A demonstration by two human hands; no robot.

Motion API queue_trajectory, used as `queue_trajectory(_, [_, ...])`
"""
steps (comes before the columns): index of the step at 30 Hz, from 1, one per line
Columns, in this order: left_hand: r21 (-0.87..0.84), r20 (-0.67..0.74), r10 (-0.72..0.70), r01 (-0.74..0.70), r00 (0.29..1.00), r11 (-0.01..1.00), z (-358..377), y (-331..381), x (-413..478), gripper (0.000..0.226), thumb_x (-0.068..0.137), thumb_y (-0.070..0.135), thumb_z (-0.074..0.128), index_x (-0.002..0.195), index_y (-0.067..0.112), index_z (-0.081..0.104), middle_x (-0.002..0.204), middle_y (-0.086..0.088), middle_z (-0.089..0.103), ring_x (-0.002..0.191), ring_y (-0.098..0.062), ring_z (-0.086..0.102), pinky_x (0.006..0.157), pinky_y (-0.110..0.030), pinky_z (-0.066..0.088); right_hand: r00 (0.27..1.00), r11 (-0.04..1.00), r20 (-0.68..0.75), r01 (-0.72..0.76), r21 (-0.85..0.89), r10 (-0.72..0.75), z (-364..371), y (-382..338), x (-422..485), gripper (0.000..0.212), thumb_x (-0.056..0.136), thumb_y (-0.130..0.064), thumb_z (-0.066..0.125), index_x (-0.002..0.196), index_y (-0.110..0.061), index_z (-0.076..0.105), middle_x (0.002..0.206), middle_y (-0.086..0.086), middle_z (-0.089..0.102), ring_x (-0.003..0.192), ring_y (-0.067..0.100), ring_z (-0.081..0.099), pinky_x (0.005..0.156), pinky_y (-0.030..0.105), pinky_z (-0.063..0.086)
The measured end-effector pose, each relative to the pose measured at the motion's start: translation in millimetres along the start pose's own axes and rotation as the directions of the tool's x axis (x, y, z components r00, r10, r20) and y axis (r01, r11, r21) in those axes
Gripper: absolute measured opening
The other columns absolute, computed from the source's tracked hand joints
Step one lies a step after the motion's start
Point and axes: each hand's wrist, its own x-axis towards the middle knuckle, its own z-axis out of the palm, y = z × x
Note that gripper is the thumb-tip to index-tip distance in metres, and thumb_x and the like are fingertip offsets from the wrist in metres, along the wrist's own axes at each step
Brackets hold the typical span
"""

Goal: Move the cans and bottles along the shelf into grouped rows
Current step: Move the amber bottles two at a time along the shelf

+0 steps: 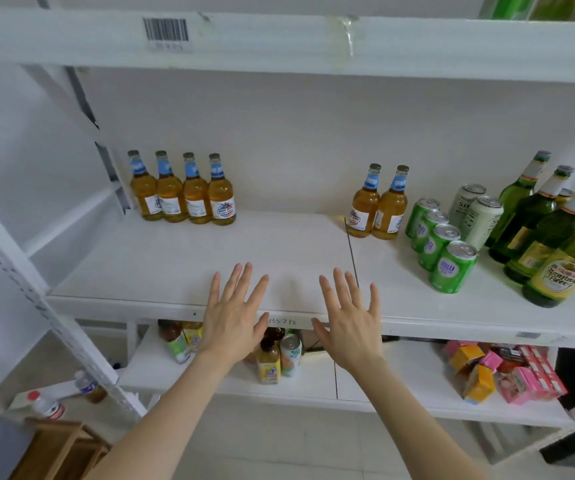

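Several amber bottles with blue neck labels [182, 190] stand in a row at the back left of the white shelf [161, 271]. Two more of the same amber bottles [378, 204] stand right of centre. Beside them is a row of green cans [442, 244], with two pale cans [476, 211] behind. Tall green beer bottles [549, 233] crowd the far right. My left hand [234, 317] and my right hand [350, 322] hover over the shelf's front edge, fingers spread and straight, holding nothing.
An upper shelf beam [279, 43] with a barcode label runs overhead. The lower shelf [313, 386] holds small bottles, a can and pink and orange cartons [507, 372]. A slanted white upright [19, 282] stands at left, with a wooden crate [61, 452] on the floor.
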Motion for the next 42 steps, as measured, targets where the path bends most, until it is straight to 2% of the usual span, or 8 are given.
queue_trajectory(4, [0.008,0.032,0.018,-0.018,0.999,1.000,0.9,-59.4,-4.5,0.070,0.098,0.051,0.041,0.157,0.026,0.014,0.165,-0.012,0.005,0.153,-0.030,0.003,0.119,-0.052,-0.004,0.998,0.999,0.047,-0.039,0.008,0.038,3.1,-55.7,16.9,0.084,0.077,-0.057,0.072,0.146,-0.018,0.046,0.151,0.014,0.046,0.139,0.035,0.044,0.113,0.061,0.021])
queue_trajectory(7, [0.013,0.051,0.014,-0.015,0.999,1.000,1.9,-99.5,-0.7,0.070,0.099,0.053,0.040,0.158,0.027,0.013,0.165,-0.012,0.003,0.153,-0.030,0.001,0.120,-0.052,-0.004,0.996,0.999,0.076,-0.052,0.012,0.051,7.0,-93.3,34.6,0.082,0.080,-0.057,0.070,0.147,-0.018,0.044,0.153,0.014,0.043,0.141,0.035,0.042,0.112,0.060,0.022])
queue_trajectory(13, [0.051,0.052,0.001,-0.003,0.999,0.999,8.8,-158.2,18.2,0.071,0.098,0.054,0.040,0.158,0.027,0.012,0.166,-0.012,0.002,0.153,-0.030,-0.001,0.119,-0.051,-0.006,0.991,0.999,0.122,-0.050,0.005,0.049,16.4,-142.8,74.2,0.079,0.091,-0.058,0.053,0.156,-0.022,0.026,0.163,0.011,0.025,0.150,0.032,0.022,0.118,0.058,0.006])
queue_trajectory(22, [0.067,0.030,-0.047,0.045,0.998,0.997,21.7,-216.1,81.2,0.070,0.099,0.054,0.039,0.158,0.027,0.012,0.166,-0.013,0.004,0.153,-0.030,0.000,0.120,-0.051,-0.003,0.991,0.999,0.130,-0.007,0.043,0.002,34.8,-164.5,154.5,0.077,0.097,-0.054,0.045,0.158,-0.021,0.014,0.166,0.010,0.011,0.153,0.031,0.009,0.118,0.057,-0.002])
queue_trajectory(27, [0.032,-0.050,-0.070,0.072,0.996,0.997,38.8,-246.6,121.9,0.073,0.095,0.054,0.050,0.156,0.025,0.023,0.164,-0.014,0.015,0.153,-0.030,0.008,0.120,-0.050,0.001,0.994,0.998,0.104,-0.034,0.053,0.028,49.8,-172.6,208.0,0.077,0.093,-0.054,0.052,0.156,-0.019,0.024,0.164,0.011,0.021,0.152,0.031,0.017,0.119,0.059,0.007])
queue_trajectory(33, [0.035,-0.023,-0.076,0.077,0.997,0.996,64.3,-281.9,175.1,0.077,0.097,0.056,0.041,0.158,0.020,0.010,0.165,-0.013,0.009,0.153,-0.029,0.004,0.123,-0.051,0.005,0.991,0.991,0.108,-0.088,0.104,0.076,78.3,-179.5,263.5,0.079,0.095,-0.058,0.042,0.158,-0.021,0.011,0.167,0.006,0.010,0.153,0.025,0.010,0.120,0.054,0.005])
queue_trajectory(37, [-0.215,-0.054,-0.090,0.076,0.995,0.974,89.6,-293.5,201.2,0.085,0.094,0.050,0.055,0.157,0.016,0.011,0.164,-0.009,0.019,0.151,-0.027,0.016,0.123,-0.044,0.017,0.985,0.968,0.109,-0.155,0.200,0.135,102.5,-178.6,288.9,0.081,0.095,-0.060,0.042,0.159,-0.023,0.009,0.167,0.002,0.011,0.153,0.021,0.010,0.120,0.050,0.008])
queue_trajectory(42, [-0.652,-0.007,-0.146,0.106,0.989,0.751,129.0,-293.0,227.7,0.092,0.086,0.038,0.072,0.156,0.017,0.016,0.163,-0.001,0.023,0.148,-0.018,0.024,0.118,-0.038,0.031,0.969,0.873,0.159,-0.238,0.426,0.187,133.9,-177.3,315.9,0.085,0.091,-0.058,0.054,0.157,-0.023,0.014,0.164,-0.001,0.022,0.149,0.020,0.022,0.119,0.048,0.019])
